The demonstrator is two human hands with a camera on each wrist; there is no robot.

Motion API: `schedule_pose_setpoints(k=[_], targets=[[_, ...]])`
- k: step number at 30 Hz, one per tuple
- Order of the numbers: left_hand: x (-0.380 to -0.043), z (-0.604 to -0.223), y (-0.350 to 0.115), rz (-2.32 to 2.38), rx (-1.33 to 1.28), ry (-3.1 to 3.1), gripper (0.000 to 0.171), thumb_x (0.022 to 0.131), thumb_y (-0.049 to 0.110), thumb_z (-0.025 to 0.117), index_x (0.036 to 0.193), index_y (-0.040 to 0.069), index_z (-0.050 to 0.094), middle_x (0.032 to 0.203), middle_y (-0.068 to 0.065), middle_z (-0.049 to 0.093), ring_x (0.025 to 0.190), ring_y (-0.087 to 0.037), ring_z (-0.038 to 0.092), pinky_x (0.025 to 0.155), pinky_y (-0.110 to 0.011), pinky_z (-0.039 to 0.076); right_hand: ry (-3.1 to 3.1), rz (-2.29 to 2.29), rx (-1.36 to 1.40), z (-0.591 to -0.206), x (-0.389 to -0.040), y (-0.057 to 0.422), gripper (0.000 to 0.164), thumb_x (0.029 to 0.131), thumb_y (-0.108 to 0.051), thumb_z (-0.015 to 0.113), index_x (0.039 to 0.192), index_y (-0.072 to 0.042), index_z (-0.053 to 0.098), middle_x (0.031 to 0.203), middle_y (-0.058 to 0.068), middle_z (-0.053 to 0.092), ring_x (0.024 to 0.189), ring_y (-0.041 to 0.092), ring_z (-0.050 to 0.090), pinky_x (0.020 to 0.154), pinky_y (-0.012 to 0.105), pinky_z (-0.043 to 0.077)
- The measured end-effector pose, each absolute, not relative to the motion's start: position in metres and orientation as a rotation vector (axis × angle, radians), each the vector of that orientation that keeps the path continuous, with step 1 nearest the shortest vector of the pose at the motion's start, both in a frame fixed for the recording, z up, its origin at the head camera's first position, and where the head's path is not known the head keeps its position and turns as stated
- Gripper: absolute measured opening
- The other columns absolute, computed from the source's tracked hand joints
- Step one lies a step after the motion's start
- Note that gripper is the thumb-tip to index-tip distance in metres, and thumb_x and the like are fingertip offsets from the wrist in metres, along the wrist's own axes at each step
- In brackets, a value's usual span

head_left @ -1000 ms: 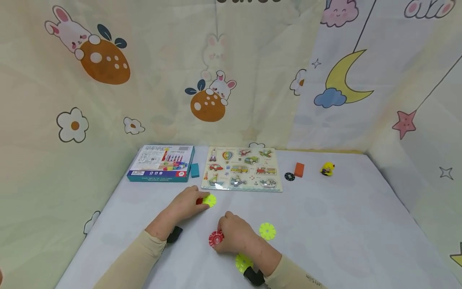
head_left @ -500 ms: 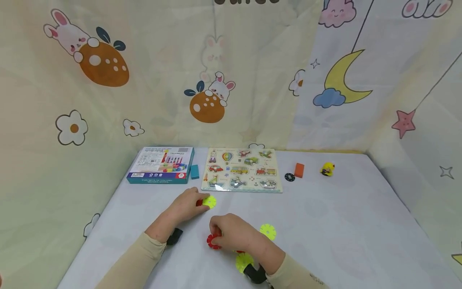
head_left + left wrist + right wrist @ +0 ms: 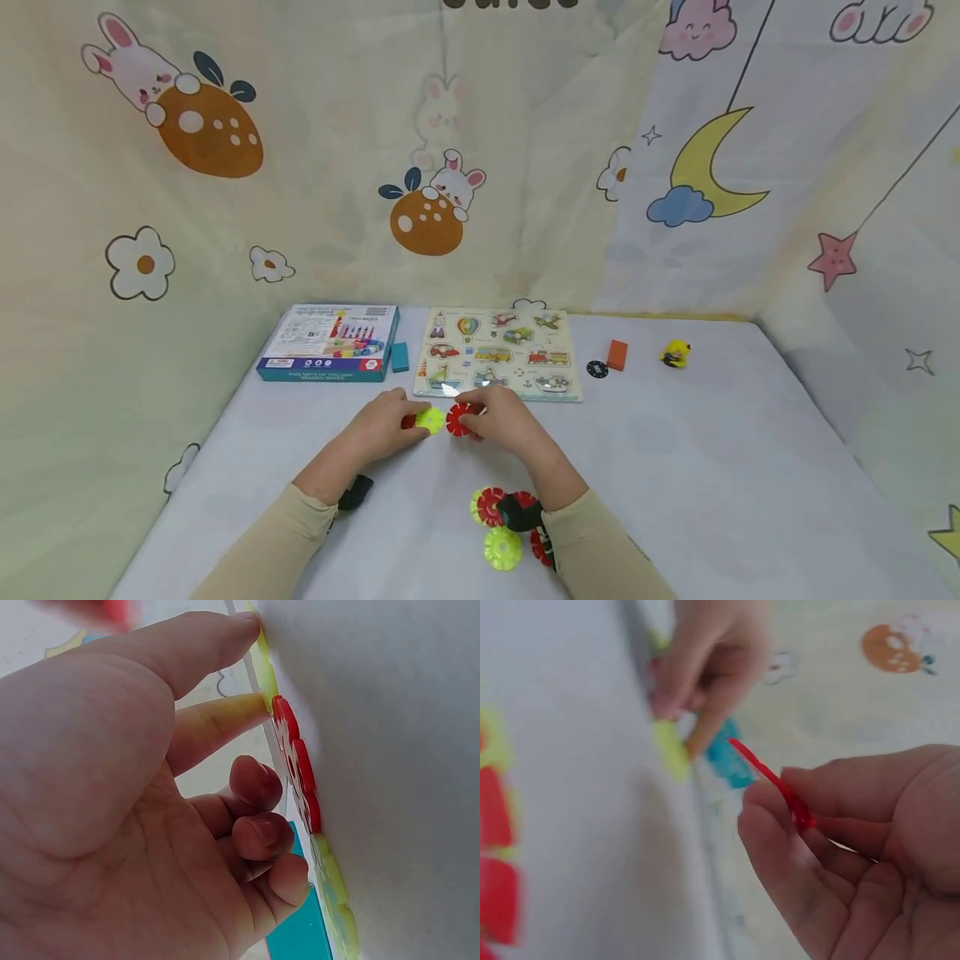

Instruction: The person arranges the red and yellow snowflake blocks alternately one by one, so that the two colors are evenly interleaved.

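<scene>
Head view: I am noting left hand [image 3: 378, 427] pinching a yellow notched plastic disc [image 3: 430, 421] on the white table [image 3: 675, 475], right hand [image 3: 506, 421] pinching a red plastic disc [image 3: 454, 419] alongside, row-laying apparently needing it lowered.

I am looking down on a white-covered table [image 3: 720, 500]. Along its back I make out a flat box [image 3: 330, 342], a teal block [image 3: 400, 357] just beside it, a picture board [image 3: 491, 334], a black disc [image 3: 597, 369], an orange block [image 3: 617, 355] and a yellow toy [image 3: 676, 353]. A yellow disc [image 3: 430, 420] lies just before the board; red and yellow notched discs [image 3: 502, 548] cluster nearer my viewpoint.
</scene>
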State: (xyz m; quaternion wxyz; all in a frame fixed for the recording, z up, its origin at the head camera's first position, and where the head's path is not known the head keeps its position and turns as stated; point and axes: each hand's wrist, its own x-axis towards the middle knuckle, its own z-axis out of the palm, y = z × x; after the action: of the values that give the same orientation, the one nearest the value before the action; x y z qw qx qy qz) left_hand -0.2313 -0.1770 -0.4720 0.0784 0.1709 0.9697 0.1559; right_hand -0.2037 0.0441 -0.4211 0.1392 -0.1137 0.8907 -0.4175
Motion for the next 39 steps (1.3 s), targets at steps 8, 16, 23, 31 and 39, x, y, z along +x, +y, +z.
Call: schedule_pose_setpoints(k=[8,16,23,31,39], targets=[[-0.228,-0.469,-0.175,0.484,0.505,2.893,0.052,0.079,0.040,0.074,0.126,0.020,0.063,0.088,0.003,0.049,0.080,-0.013,0.045,0.065,-0.027,0.041,2.739,-1.047,-0.221,-0.461,-0.216,0.037,0.047,0.081,-0.021,0.074,0.125,-0.011,0.062,0.106,0.003,0.058,0.092,0.018,0.053,0.076,0.030,0.050],[-0.229,-0.469,-0.173,0.493,0.486,2.886,0.053,0.077,0.040,0.076,0.125,0.020,0.063,0.088,0.003,0.049,0.080,-0.014,0.045,0.064,-0.027,0.042,2.909,-0.835,-0.193,-0.464,-0.213,0.040,0.032,0.076,-0.019,0.078,0.107,-0.013,0.070,0.099,0.003,0.053,0.084,0.017,0.051,0.076,0.033,0.049],[-0.230,-0.467,-0.171,0.480,0.502,2.889,0.055,0.078,0.041,0.075,0.127,0.020,0.061,0.090,0.003,0.049,0.081,-0.015,0.045,0.065,-0.027,0.042,2.922,-0.811,-0.178,-0.466,-0.215,0.040,0.030,0.078,-0.022,0.077,0.105,-0.015,0.069,0.094,0.002,0.051,0.079,0.016,0.050,0.071,0.031,0.047],[-0.233,-0.456,-0.146,0.590,0.501,2.850,0.060,0.075,0.041,0.077,0.129,0.021,0.060,0.110,0.001,0.057,0.095,-0.016,0.050,0.079,-0.033,0.047,2.888,-0.810,-0.188,-0.467,-0.217,0.042,0.031,0.079,-0.024,0.076,0.108,-0.015,0.068,0.097,0.004,0.049,0.080,0.017,0.050,0.073,0.032,0.047],[-0.246,-0.458,-0.123,0.575,0.539,2.799,0.046,0.075,0.037,0.079,0.116,0.019,0.069,0.096,0.005,0.064,0.084,-0.015,0.051,0.067,-0.028,0.043,2.853,-0.819,-0.280,-0.464,-0.220,0.047,0.036,0.083,-0.024,0.072,0.115,-0.011,0.065,0.110,0.007,0.054,0.095,0.019,0.054,0.085,0.038,0.047]])
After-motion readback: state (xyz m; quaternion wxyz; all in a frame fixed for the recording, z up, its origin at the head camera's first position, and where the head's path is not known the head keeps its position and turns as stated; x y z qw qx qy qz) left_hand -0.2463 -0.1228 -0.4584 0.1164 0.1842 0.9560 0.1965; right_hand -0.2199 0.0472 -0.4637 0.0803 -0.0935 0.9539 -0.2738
